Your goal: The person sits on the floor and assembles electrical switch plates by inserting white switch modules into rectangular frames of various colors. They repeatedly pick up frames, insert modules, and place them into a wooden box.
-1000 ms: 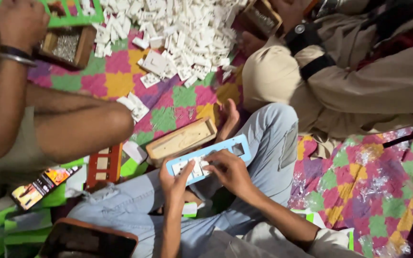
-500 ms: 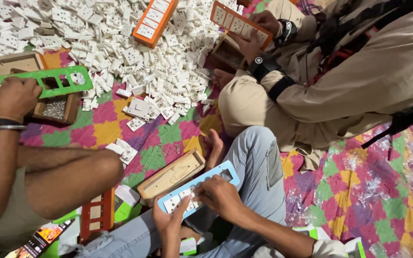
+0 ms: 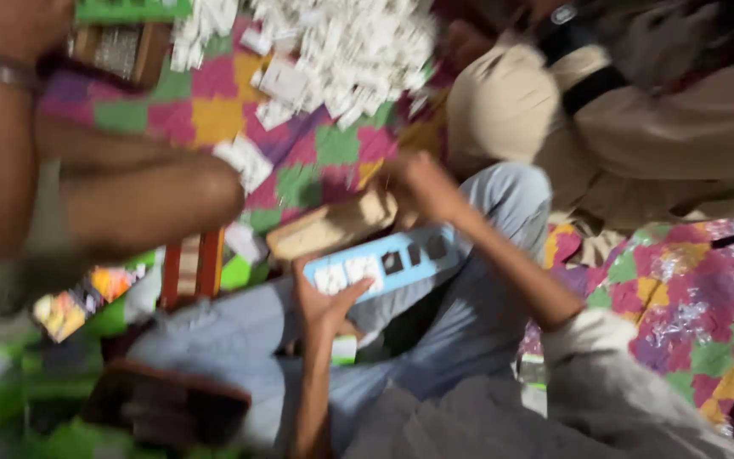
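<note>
Head view, blurred by motion. Your left hand holds the near end of a light blue slotted tray that lies across your lap on your grey trouser leg; the thumb rests on the tray's top, and the fingers are hidden beneath, so the grip reads as a pinch on the tray's edge. A few white pieces sit in the slots nearest that hand; the farther slots look dark.

Your right hand reaches past the tray's far end, just beside a tan wooden box on the patchwork mat. Whether its fingers are spread or closed you cannot tell from this frame.

A heap of white tiles lies at the mat's far edge. A co-worker's bare arm crosses the mat's left side; another person's beige-clad knee sits at its right edge.
</note>
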The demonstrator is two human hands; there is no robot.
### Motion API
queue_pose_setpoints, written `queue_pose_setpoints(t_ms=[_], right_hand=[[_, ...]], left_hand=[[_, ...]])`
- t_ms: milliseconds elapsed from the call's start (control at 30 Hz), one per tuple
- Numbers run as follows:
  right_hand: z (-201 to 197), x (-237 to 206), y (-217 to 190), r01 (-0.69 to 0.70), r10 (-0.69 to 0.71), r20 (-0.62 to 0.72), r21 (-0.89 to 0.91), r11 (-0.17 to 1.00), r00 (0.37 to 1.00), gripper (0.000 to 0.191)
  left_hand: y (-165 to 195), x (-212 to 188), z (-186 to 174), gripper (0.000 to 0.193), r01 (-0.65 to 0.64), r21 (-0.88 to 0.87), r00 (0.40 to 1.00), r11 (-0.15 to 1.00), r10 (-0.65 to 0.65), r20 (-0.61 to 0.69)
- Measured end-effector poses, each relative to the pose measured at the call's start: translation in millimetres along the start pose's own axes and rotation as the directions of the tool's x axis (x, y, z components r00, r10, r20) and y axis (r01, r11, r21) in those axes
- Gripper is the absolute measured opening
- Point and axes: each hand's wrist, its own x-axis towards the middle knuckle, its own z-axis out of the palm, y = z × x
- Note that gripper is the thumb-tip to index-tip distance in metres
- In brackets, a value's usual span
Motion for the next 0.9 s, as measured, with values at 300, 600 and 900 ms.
queue_pose_setpoints(t_ms=[300, 600, 900], right_hand=[[37.2, 88.9, 64.2, 0.190, -0.130, 0.236, -0.254, 0.948, 0.963, 0.022], [86.0, 96.2, 70.0, 0.172, -0.106, 0.226, -0.296, 0.940, 0.968, 0.021], [83.9, 94.8, 62.4, 0.306, -0.277, 0.180, -0.166, 0.937, 0.944, 0.016]], left_hand=[[49.3, -9.4, 7.7, 0.076, 0.070, 0.239, 0.997, 0.968, -0.063, -0.040], [70.8, -7.2, 9.1, 0.073, 0.045, 0.391, 0.997, 0.919, -0.019, -0.071], [71.1, -10.1, 9.8, 0.072, 0.033, 0.424, 0.997, 0.905, 0.001, -0.080]])
